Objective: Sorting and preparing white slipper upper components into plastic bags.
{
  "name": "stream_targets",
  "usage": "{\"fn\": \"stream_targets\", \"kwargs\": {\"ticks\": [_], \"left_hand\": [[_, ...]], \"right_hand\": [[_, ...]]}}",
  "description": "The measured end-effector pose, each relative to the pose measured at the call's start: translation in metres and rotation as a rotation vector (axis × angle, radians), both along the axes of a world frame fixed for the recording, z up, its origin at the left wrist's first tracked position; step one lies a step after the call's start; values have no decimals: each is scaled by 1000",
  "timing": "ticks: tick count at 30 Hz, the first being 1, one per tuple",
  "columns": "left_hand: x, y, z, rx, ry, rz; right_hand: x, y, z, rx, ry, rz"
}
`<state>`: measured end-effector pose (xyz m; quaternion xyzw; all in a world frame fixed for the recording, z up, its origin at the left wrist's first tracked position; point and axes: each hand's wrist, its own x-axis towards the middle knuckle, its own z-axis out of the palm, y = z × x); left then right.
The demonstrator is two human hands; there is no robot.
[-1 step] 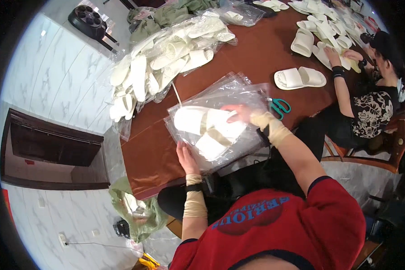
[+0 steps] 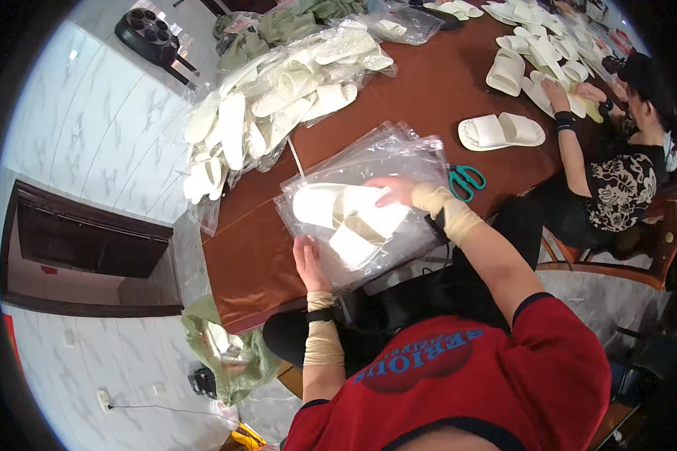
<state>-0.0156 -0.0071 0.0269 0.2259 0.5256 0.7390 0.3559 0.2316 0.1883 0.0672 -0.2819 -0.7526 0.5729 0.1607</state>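
Note:
A pair of white slippers [image 2: 353,242] lies on a stack of clear plastic bags [image 2: 406,165] at the table's near edge; whether they are inside the top bag I cannot tell. My right hand [image 2: 396,192] grips the slippers at their right end, fingers along the upper edge and thumb lower down. Beside the slippers' near left side, my left hand [image 2: 308,263] rests at the edge of the bags with its fingers stretched out. Both wrists are wrapped in tan bandage. Green-handled scissors [image 2: 467,183] lie just right of the bags.
A large heap of bagged white slippers [image 2: 278,98] covers the brown table's [image 2: 241,263] left side. Another slipper pair [image 2: 501,131] lies farther right. At the right, a co-worker [image 2: 617,165] handles more slippers [image 2: 538,52]. A green sack [image 2: 229,353] stands on the floor.
My right hand has shifted slightly left along the slippers and is less blurred. The slippers have moved very little.

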Motion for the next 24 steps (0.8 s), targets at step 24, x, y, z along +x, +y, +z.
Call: {"fn": "stream_targets", "kwargs": {"ticks": [24], "left_hand": [[9, 11, -5, -661, 1624, -50]], "right_hand": [[189, -11, 118, 659, -472, -1099]]}}
